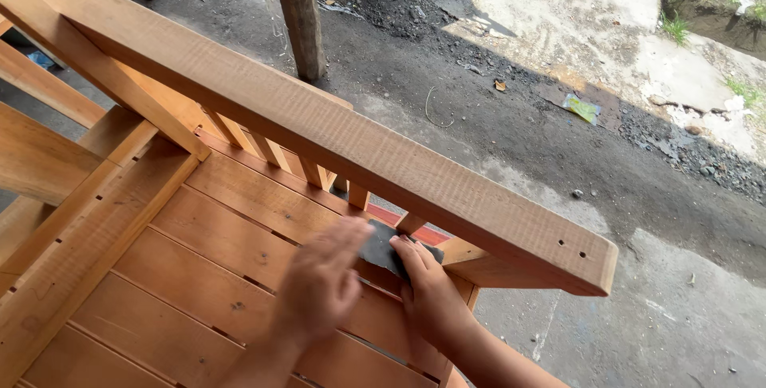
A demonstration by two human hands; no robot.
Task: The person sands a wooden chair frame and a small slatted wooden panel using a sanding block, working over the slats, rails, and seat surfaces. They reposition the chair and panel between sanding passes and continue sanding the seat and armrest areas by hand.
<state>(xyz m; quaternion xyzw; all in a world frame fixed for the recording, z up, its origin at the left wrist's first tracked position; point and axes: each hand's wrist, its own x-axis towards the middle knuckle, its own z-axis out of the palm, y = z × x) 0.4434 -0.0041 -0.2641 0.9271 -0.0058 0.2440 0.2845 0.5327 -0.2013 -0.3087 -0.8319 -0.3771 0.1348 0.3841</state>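
Observation:
A dark sheet of sandpaper [383,246] lies on the far slat of a wooden bench seat [215,236], just under the thick armrest beam [335,128]. My left hand [323,280] is blurred and lies flat over the near left part of the sheet. My right hand [431,292] presses its fingertips on the sheet's right side, beside the corner post. Both hands rest on the sandpaper and the slat beneath it.
Short spindles [311,172] run under the armrest. A round wooden post [301,13] stands on the dark concrete ground [558,156] beyond. A yellow-green scrap of litter [582,107] lies on the ground, and grass [678,29] grows at the far right.

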